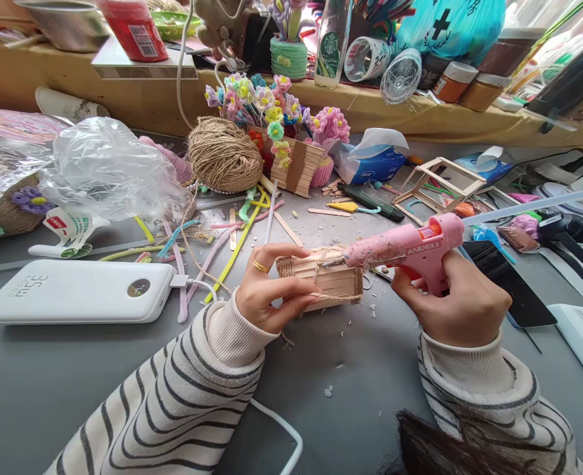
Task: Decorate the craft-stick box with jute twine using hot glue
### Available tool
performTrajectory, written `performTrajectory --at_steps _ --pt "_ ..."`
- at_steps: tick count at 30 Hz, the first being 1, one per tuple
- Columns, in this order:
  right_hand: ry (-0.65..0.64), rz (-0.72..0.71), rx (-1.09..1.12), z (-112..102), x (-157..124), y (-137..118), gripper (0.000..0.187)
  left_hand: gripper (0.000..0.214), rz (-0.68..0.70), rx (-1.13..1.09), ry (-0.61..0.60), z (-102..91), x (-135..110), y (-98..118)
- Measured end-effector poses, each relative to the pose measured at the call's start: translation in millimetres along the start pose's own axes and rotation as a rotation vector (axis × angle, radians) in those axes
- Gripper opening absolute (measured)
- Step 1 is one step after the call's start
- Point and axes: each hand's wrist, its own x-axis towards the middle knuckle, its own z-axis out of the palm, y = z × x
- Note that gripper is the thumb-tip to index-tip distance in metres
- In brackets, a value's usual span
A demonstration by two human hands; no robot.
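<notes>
My left hand (276, 287), a ring on one finger, grips a small craft-stick box (338, 282) above the desk. Jute twine wraps the box's ends and runs along its edges. In my right hand (462, 300) is a pink glue gun (410, 247), its handle wrapped by my fingers. The gun's nozzle points left and lies at the box's upper edge; whether it touches cannot be made out. From the back of the gun a long translucent glue stick (533, 206) sticks out to the right.
Behind the box stand a ball of jute twine (225, 155), bundled craft sticks (297, 166) and pipe-cleaner flowers (259, 99). A white power bank (78, 290) lies left, a dark phone (509, 284) right. A stick frame (440, 181) and blue tissue pack (370, 158) sit farther back.
</notes>
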Motion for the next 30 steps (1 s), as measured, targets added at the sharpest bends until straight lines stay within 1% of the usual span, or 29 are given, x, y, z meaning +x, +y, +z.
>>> performTrajectory --at_steps 6,13,24,30 --pt "0.011 -0.004 -0.005 -0.1 1.0 -0.2 0.025 0.006 -0.004 -0.009 0.032 1.6 -0.4 -0.2" --pt "0.005 0.012 -0.019 -0.6 0.9 0.3 0.025 0.006 -0.01 -0.02 0.027 2.0 -1.3 0.0" --pt "0.041 -0.035 0.001 -0.9 1.7 0.6 0.025 0.009 -0.012 0.031 0.024 1.7 -1.2 -0.4" --pt "0.026 -0.034 -0.013 -2.5 2.4 1.1 0.026 0.007 -0.008 0.005 0.018 1.3 -0.9 0.0"
